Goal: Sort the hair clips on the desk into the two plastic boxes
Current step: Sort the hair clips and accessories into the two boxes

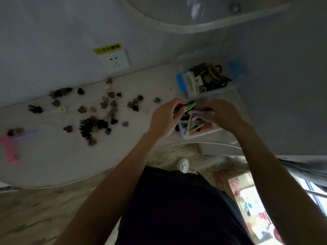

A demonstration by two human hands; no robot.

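head view: both your hands over near box (200, 133).
left grip (166, 115): closed on green-black clips (187, 106).
right grip (223, 114): cannot tell, purple clip (203, 112) at fingers.
step: dropping slim clips in.
next: release, fetch claw clips (92, 124) off surface (53, 156).

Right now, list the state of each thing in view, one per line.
Left hand: grip shut on green and black clips.
Right hand: over near box, grip on purple clip.
Near box: open, holding long clips.
Far box: open, holding large clips.
Small claw clips: scattered on desk, unsorted.
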